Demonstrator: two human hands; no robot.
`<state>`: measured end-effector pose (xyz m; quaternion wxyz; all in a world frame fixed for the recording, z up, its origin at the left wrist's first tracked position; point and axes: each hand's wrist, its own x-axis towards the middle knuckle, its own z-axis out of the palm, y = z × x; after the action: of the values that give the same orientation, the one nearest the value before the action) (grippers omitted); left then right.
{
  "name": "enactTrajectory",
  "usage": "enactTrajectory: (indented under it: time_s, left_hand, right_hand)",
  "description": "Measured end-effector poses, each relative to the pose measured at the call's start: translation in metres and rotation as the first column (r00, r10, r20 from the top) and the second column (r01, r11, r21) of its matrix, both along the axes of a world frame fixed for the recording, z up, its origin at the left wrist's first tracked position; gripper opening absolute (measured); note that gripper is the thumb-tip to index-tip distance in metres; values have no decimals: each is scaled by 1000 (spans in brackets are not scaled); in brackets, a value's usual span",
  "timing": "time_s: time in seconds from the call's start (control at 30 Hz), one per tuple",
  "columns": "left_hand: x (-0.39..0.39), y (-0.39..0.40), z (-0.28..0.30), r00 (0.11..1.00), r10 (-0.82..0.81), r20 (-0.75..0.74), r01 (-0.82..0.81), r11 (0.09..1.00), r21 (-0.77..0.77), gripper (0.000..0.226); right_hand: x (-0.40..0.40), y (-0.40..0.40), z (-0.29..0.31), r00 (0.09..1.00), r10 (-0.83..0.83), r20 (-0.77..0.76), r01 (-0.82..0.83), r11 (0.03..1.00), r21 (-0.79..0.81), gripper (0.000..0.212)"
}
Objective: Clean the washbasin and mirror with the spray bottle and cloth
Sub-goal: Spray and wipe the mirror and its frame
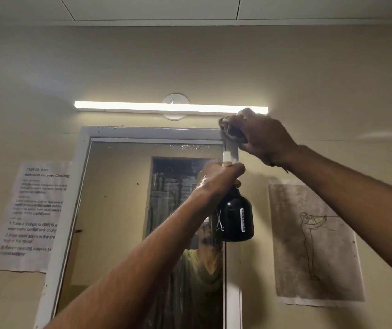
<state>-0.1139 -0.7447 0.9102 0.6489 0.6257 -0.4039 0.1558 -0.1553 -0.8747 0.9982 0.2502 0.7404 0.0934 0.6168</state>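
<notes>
Holding the cloth bunched at the mirror's top right corner, the right hand sits just above the left hand, which grips the upright spray bottle beside the mirror's right edge.

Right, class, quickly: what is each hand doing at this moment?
Left hand: grips the neck of the black spray bottle.
Right hand: holds a cloth at the mirror frame's top right corner.

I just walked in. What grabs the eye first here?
The lit strip light glowing above the mirror. Below it, the left hand holds a dark spray bottle up at the glass, while the right hand presses a cloth on the frame's top right corner.
</notes>
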Motion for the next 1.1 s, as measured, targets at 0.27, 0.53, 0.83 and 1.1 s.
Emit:
enactTrajectory:
  time_s: [0.27, 0.53, 0.83, 1.1]
  left_hand:
    - [1, 14, -22, 993, -114, 7, 114, 990, 79, 17]
    - [10, 31, -54, 966, -246, -82, 255, 958, 130, 34]
    - [7, 37, -75, 986, -147, -73, 158, 972, 174, 48]
    - [9, 38, -100, 990, -140, -21, 141, 970, 199, 32]
  right_hand:
    - [7, -7, 1, 986, 103, -130, -89, 990, 107, 49]
    - [6, -15, -54, 918, 77, -389, -75, 997, 20, 54]
    - [0, 0, -10, 954, 94, -286, -55, 988, 143, 55]
    - [0, -14, -91, 906, 65, -419, -58, 998, 29, 52]
